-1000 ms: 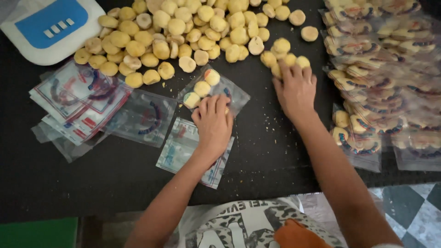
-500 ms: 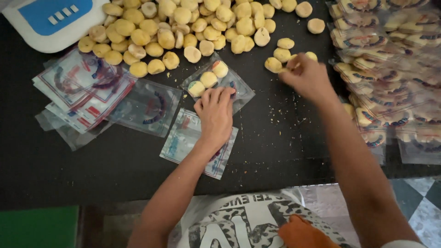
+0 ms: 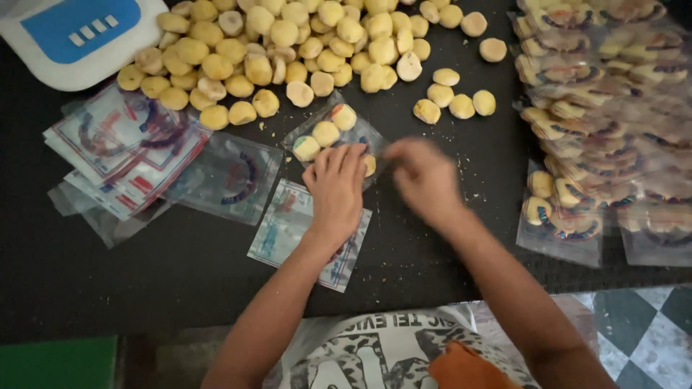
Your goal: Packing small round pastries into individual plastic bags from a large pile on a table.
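Observation:
My left hand (image 3: 336,189) lies flat with its fingers on the mouth of a clear plastic bag (image 3: 326,133) that holds three round yellow cookies. My right hand (image 3: 427,176), blurred by motion, is at the bag's open edge next to my left fingers; a cookie (image 3: 370,165) shows between the two hands. Whether my right fingers hold anything I cannot tell. A big heap of loose yellow cookies (image 3: 288,43) covers the black table (image 3: 108,281) behind the bag, and several loose ones (image 3: 454,101) lie just beyond my right hand.
Empty printed bags (image 3: 122,155) are stacked at the left, with two more (image 3: 227,176) under and beside my left wrist. Filled cookie bags (image 3: 613,122) are piled at the right. A white and blue scale (image 3: 76,36) stands at the far left corner.
My right hand has come back from the loose cookies at the far right to the bag's mouth beside my left hand. My left hand has stayed on the bag.

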